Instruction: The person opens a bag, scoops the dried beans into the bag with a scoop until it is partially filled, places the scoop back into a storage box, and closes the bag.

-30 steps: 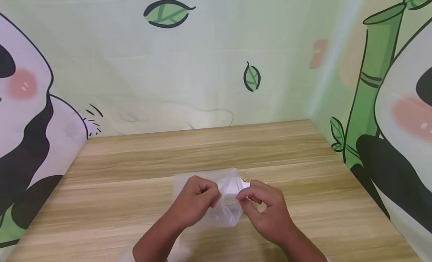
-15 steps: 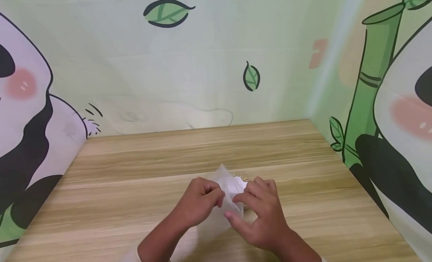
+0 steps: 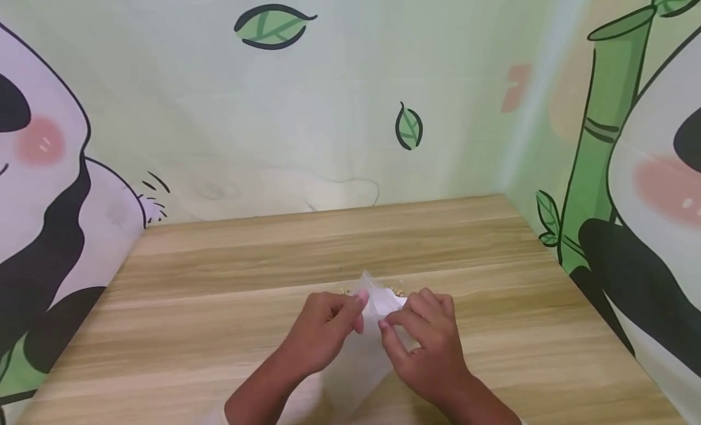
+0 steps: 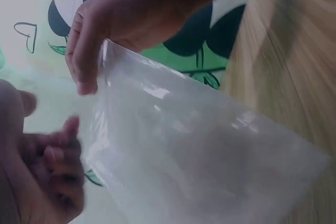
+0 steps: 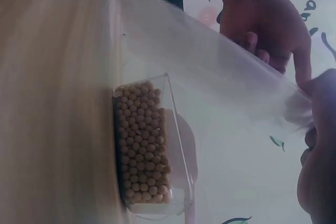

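Observation:
A clear plastic bag [image 3: 356, 364] hangs between my two hands, its body sloping down toward me in the head view. My right hand [image 3: 432, 346] pinches the top corner of the bag, which the left wrist view shows [image 4: 105, 51]. My left hand [image 3: 323, 330] is close to the bag's upper edge; in the left wrist view its thumb stands apart from its loosely curled fingers [image 4: 65, 156], a gap from the bag. Behind the bag stands a clear box [image 5: 181, 129] holding small beige balls [image 5: 142, 150]. The bag and hands mostly hide it in the head view.
A white object [image 3: 386, 303] shows by the balls behind the bag; its kind is hidden. The wood-grain table [image 3: 230, 254] runs back to printed panda and bamboo walls [image 3: 328, 108].
The right hand's thumb and finger have parted, then come together on the bag. The bag has turned from lying wide to hanging narrow toward me. The left thumb has lifted.

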Available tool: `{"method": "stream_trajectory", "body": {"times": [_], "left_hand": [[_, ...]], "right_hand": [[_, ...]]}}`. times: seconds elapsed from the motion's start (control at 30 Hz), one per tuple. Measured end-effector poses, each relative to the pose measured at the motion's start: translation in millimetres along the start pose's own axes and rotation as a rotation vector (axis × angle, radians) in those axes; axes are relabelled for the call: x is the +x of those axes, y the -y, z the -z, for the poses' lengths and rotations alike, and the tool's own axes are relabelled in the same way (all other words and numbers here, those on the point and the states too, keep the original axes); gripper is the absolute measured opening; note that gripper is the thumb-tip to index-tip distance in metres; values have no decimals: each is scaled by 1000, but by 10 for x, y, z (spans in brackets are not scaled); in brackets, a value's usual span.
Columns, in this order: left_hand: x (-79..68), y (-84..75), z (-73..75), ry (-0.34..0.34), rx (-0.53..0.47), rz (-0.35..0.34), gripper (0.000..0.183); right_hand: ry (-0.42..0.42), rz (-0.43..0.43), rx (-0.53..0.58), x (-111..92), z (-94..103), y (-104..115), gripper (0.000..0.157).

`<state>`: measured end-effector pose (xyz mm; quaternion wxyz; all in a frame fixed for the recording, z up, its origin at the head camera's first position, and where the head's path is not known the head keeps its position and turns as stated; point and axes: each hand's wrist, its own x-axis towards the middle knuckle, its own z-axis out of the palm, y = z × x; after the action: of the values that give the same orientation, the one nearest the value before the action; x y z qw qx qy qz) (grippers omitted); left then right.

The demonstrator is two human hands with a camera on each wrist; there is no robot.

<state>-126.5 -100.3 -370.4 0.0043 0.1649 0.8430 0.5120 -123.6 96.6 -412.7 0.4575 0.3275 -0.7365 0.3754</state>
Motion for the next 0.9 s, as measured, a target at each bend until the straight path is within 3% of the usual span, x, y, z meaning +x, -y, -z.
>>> {"method": "stream_trajectory", "body": {"times": [0.13, 0.2, 0.33, 0.43, 0.67, 0.9], "left_hand": [[-85, 126, -24, -201, 206, -123, 39], [-125, 200, -66, -230, 313, -163, 59], [-212, 313, -206, -166, 460, -153, 124], [-276, 335, -313, -127, 487, -126, 147], [-323, 372, -474, -125, 466, -133, 154], [-319, 423, -541, -178, 512, -183, 144]], "right_hand": [[-4, -162, 54, -24, 2, 18, 16], [-13, -230, 84, -31, -2, 30, 18], [-30, -365, 173, -38, -2, 67, 22], [-19, -478, 252, -34, 0, 110, 24], [-5, -725, 466, -3, -9, 175, 18], [26, -785, 547, 9, 14, 173, 12]]}}
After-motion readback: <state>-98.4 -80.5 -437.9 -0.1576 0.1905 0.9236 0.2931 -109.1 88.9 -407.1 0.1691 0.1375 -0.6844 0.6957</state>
